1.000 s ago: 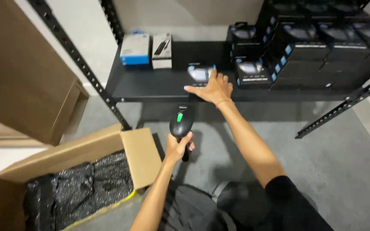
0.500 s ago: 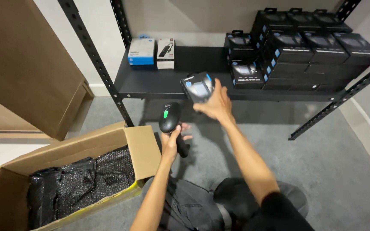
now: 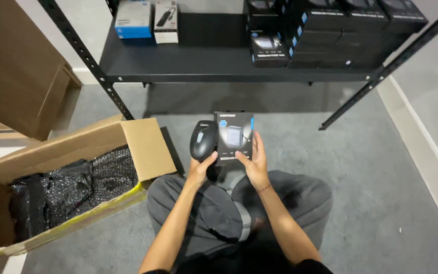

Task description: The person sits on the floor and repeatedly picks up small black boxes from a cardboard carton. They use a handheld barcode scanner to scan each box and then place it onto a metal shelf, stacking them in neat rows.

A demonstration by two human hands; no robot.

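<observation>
My left hand [image 3: 199,170] grips a black handheld barcode scanner [image 3: 203,139], held upright in front of my lap. Right beside it my right hand [image 3: 254,163] holds a small black product box [image 3: 233,136] with a picture of a grey device on its face, the front turned toward me. Scanner and box nearly touch. I sit cross-legged on grey carpet in grey trousers [image 3: 214,203].
A low black metal shelf [image 3: 188,63] ahead carries stacks of similar black boxes [image 3: 330,30] at right and a blue box [image 3: 133,19] and a white box [image 3: 166,21] at left. An open cardboard carton [image 3: 143,144] with black bubble-wrapped packs [image 3: 67,190] lies at my left.
My right hand lifted the black box off the shelf and brought it down to my lap. The scanner hand drew back beside it, and my view tilted down.
</observation>
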